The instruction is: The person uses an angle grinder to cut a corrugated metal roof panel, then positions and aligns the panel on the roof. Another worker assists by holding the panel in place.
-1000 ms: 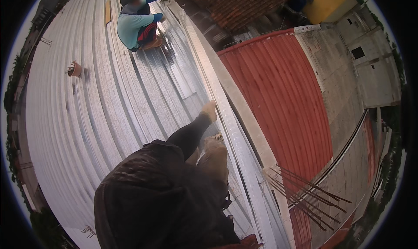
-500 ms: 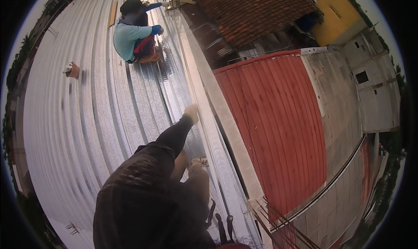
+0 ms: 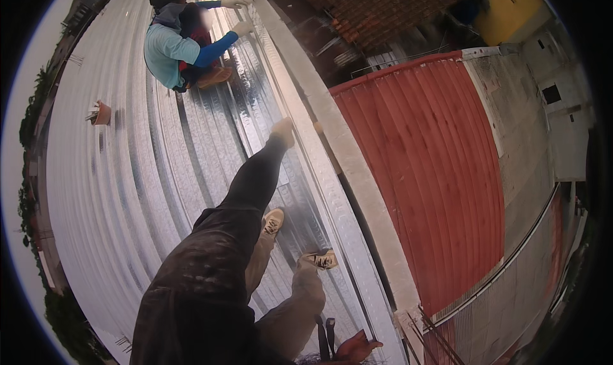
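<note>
I sit on a corrugated silver metal roof [image 3: 147, 193]. My left arm in a dark sleeve stretches out, and my left hand [image 3: 282, 132], pale as if gloved, rests on the sheet near the roof's right edge; its fingers are too small to make out. At the bottom edge of the picture my right hand [image 3: 359, 349] shows only in part, reddish, beside two dark handles [image 3: 324, 338]. Whether it grips them is unclear. My two light shoes [image 3: 273, 221] [image 3: 321, 260] are planted on the sheet.
Another person [image 3: 169, 49] in a light blue top crouches farther up, both gloved hands at the pale concrete ledge [image 3: 357, 173] bordering the roof. Beyond the ledge is a drop to a red roof [image 3: 434, 173]. A small brown object [image 3: 101, 113] lies at left. Thin rods [image 3: 434, 333] stick out at lower right.
My left arm has stretched farther along the roof edge. My legs have shifted so both shoes now show, and the view has swung so the other person sits higher and more left.
</note>
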